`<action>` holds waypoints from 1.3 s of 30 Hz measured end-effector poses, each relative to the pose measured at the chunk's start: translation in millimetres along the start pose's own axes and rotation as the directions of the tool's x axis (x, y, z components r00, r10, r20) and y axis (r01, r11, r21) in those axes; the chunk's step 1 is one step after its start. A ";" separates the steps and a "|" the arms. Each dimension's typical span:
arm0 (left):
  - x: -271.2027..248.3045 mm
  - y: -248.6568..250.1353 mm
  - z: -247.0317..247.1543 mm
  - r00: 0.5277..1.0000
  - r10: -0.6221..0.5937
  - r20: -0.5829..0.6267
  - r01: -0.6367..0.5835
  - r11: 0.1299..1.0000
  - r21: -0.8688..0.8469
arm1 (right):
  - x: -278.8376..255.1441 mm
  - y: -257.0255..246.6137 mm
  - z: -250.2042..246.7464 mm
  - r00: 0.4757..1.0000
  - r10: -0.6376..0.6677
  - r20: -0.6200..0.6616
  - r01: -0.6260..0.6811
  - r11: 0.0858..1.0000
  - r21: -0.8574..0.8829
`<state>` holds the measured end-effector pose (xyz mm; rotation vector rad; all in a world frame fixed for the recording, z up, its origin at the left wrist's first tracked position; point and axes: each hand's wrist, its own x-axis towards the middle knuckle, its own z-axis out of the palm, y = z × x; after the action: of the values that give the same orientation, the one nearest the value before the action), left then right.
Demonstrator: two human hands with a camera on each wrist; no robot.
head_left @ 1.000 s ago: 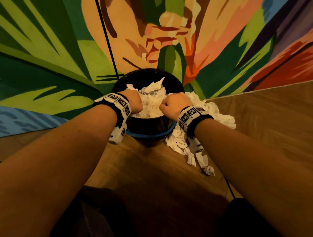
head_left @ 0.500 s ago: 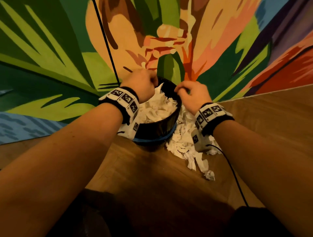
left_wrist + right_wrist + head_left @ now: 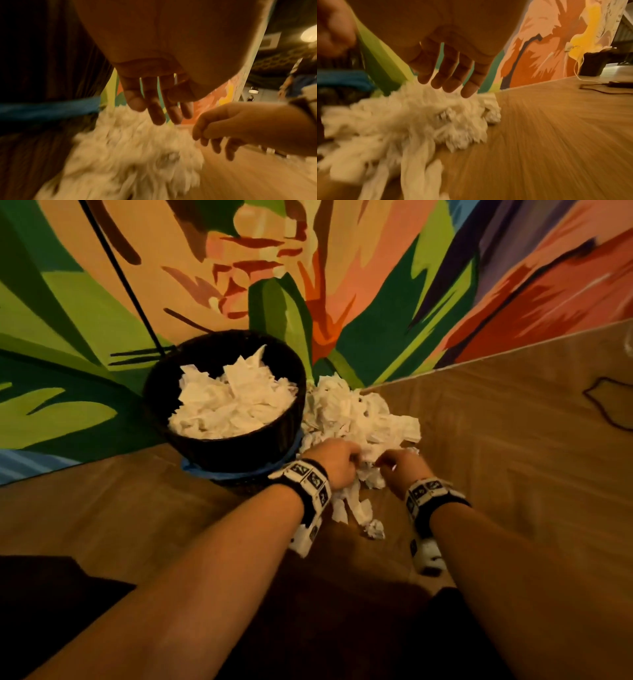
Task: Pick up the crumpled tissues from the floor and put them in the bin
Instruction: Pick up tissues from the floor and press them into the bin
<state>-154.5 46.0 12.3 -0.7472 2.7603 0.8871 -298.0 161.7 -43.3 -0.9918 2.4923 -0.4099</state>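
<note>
Both hands have come away from the bin since the earlier frames and now sit low over the heap of crumpled tissues (image 3: 359, 419) on the floor (image 3: 513, 440). That white heap lies against the bin's side at about 3 o'clock from it, spreading toward the viewer; one small crumpled tissue ball (image 3: 374, 529) lies apart at the heap's 6 o'clock edge. More tissues in the bin (image 3: 233, 402) fill it near to the rim.

In the head view the left hand (image 3: 334, 460) is at the heap's near edge, at about 7 o'clock, and the right hand (image 3: 400, 470) is just beside it at about 5 o'clock. The wrist views are blurred, yet they show each hand released: the left fingers (image 3: 155, 108) extend downward, spread, just above the tissues, and the right fingers (image 3: 447, 75) likewise hang straight with their tips at the top of the heap. Neither hand is closed round anything; whether the tips touch the paper cannot be told.

The bin (image 3: 161, 392) is dark and round with a blue band (image 3: 236, 472) near its base, standing against a painted mural wall (image 3: 308, 268) at 12 o'clock. A thin black cable (image 3: 120, 275) runs down the wall behind the bin.
</note>
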 end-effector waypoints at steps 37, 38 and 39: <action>-24.3 -109.8 152.0 0.950 -0.278 -0.145 0.271 0.960 -0.064 | -37.7 27.9 144.3 0.960 0.178 0.214 -0.210 0.968 0.137; -23.2 -111.3 150.7 0.949 -0.277 -0.149 0.274 0.961 -0.044 | -40.0 30.6 141.9 0.954 0.234 0.188 -0.276 0.930 0.241; -22.0 -112.1 149.7 0.952 -0.274 -0.138 0.273 0.962 -0.022 | -42.0 34.4 141.0 0.945 0.287 0.159 -0.324 0.891 0.317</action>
<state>-81.0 63.3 -160.1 -1.2008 2.6776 0.8090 -221.8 199.5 -168.1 -0.4601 2.3196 -0.6383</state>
